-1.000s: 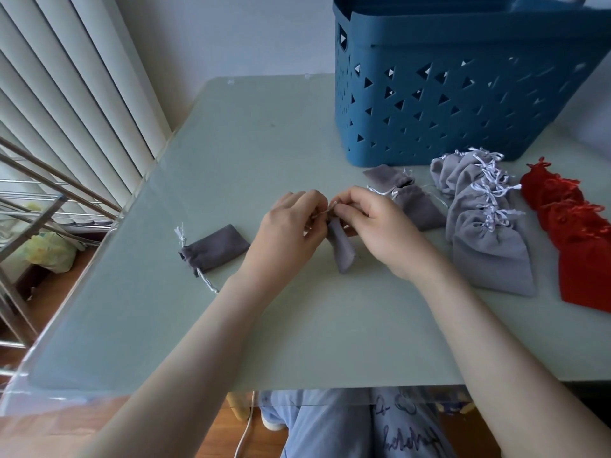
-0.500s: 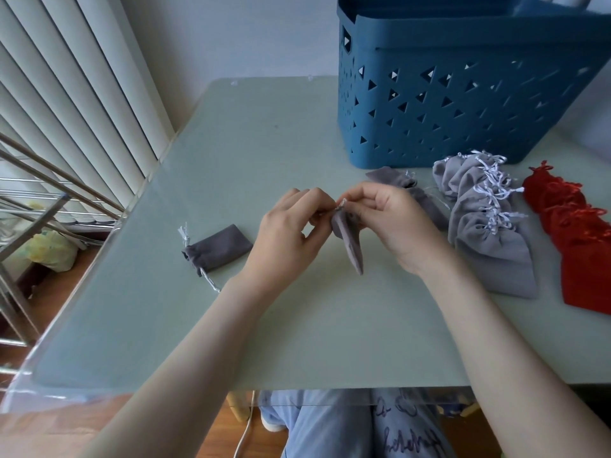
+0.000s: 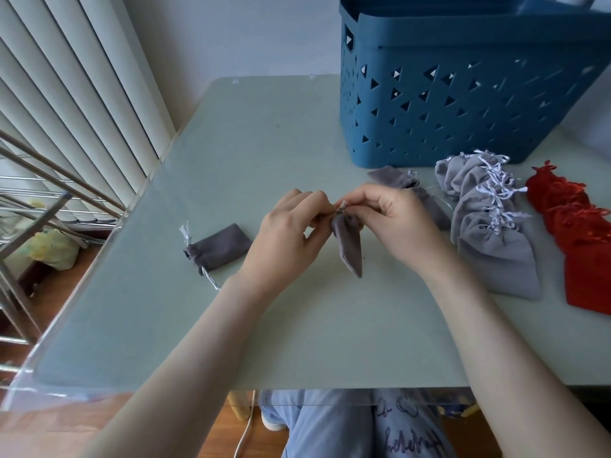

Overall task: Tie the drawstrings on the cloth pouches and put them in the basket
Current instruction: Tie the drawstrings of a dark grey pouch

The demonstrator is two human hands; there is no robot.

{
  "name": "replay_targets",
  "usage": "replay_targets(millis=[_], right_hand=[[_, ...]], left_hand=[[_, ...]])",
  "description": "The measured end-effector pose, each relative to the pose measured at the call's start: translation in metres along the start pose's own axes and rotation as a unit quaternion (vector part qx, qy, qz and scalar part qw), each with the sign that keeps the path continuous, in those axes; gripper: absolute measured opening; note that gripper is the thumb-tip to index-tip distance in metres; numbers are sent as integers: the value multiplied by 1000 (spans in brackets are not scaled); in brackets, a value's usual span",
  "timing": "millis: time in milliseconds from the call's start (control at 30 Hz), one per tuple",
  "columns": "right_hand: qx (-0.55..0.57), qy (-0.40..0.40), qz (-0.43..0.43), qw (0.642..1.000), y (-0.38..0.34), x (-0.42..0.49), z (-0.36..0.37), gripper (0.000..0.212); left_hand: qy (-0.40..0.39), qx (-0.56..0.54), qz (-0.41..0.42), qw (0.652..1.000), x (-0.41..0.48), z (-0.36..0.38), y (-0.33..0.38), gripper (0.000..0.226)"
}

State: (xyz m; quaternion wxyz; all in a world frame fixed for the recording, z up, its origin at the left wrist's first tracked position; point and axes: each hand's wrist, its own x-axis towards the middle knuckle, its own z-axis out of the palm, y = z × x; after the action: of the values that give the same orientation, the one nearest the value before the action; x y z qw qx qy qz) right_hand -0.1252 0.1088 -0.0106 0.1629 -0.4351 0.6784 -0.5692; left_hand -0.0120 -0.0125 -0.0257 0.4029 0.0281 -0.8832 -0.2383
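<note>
Pouch point(image 3: 348, 246) between left hand point(image 3: 284, 236), right hand point(image 3: 396, 223), well inside table point(image 3: 264, 143) edges

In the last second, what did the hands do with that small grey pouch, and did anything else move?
The dark grey pouch was lifted slightly and now hangs from its neck. The left hand and right hand kept their grip there, on the drawstring end. The lone pouch at left, light grey pile, red pouches and blue basket stayed put.
</note>
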Motion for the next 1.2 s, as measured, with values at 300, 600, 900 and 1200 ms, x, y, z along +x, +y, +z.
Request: replay_targets(millis=[300,600,900,1200], right_hand=[[-62,2,-28,998,5,-1,0,35],[-133,1,-65,989,7,-1,1,22],[-88,-1,-66,994,3,-1,-2,35],[-135,10,-81,987,8,-4,0,7]], left_hand=[[-4,23,34,999,-1,4,-5,21],[-5,-1,-3,1000,-1,5,-2,22],[-5,-19,-34,999,-1,5,-1,18],[-20,0,-5,1000,-2,5,-4,17]])
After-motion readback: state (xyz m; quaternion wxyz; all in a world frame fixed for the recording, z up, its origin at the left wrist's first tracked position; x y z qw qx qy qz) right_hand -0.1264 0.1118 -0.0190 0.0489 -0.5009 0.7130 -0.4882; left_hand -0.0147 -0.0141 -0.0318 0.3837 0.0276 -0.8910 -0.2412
